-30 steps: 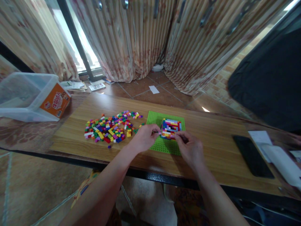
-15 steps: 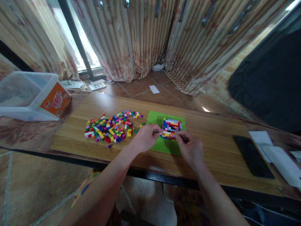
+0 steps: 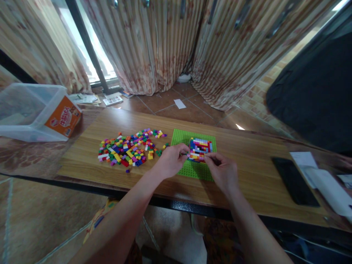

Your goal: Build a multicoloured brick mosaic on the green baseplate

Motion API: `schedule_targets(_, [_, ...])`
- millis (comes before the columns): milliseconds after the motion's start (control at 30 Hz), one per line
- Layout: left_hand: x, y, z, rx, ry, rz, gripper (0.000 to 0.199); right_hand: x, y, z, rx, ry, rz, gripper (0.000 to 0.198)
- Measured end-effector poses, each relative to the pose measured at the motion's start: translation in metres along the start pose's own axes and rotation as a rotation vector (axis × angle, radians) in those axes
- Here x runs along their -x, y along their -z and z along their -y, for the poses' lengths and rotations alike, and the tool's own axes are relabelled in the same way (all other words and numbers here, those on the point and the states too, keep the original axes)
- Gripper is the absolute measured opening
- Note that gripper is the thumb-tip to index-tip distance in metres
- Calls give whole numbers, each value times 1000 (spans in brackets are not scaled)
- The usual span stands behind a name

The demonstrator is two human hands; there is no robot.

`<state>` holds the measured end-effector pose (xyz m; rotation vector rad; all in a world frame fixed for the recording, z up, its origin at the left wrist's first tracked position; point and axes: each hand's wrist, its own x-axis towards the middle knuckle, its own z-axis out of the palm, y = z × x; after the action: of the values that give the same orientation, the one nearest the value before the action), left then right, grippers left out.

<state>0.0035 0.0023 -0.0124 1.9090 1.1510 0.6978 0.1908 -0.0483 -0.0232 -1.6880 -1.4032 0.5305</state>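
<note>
Your left hand (image 3: 172, 161), at the centre of the frame, was curled with thumb and fingertips drawn close together at the left side of a multicoloured brick structure (image 3: 200, 144); whether a brick sat between them could not be told. Your right hand (image 3: 224, 172), just right of centre, had thumb and forefinger nearly meeting at the structure's lower right corner (any piece in that pinch was too small to make out).

The structure stood right of centre on a green baseplate (image 3: 189, 171), its walls laid in rows of mixed colours around a dark hollow in the middle. By appearances the work was well under way: a framed block was up, yet the hollow was uncovered and much of the baseplate was bare, most clearly along its lower edge.

Plenty was left unused. Loose bricks (image 3: 128, 148) lay heaped left of centre on the wooden tabletop (image 3: 253, 176), with one dark purple brick (image 3: 127, 171) apart below them. Beyond, a clear plastic bin (image 3: 52, 99) stood at the frame's left edge, a dark flat slab (image 3: 295, 181) lay at lower right, and striped curtains (image 3: 156, 47) hung across the top.
</note>
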Motion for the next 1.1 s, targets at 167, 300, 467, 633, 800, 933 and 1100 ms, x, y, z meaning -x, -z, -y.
schedule_targets(167, [1, -1, 0, -21, 5, -7, 27, -2, -1, 3, -42, -32, -9, 20])
schedule_targets(300, [1, -1, 0, -8, -3, 1, 24, -2, -2, 3, -43, -25, -11, 20])
schedule_targets(467, [0, -2, 2, 12, -8, -2, 21, -3, -2, 0, -47, -26, -5, 20])
schedule_targets(633, [-1, 0, 5, 71, -29, -26, 20, -1, -2, -3, -39, -31, 13, 19])
schedule_targets(800, [-1, 2, 1, 221, -53, -5, 24, 4, 0, 6, -120, 78, -14, 22])
schedule_targets(933, [0, 2, -7, 293, -102, 17, 27, 8, -1, 17, -116, 188, 84, 22])
schedule_targets(1100, [4, -1, -11, 328, -144, 51, 28, 10, -4, 19, -169, 215, 128, 14])
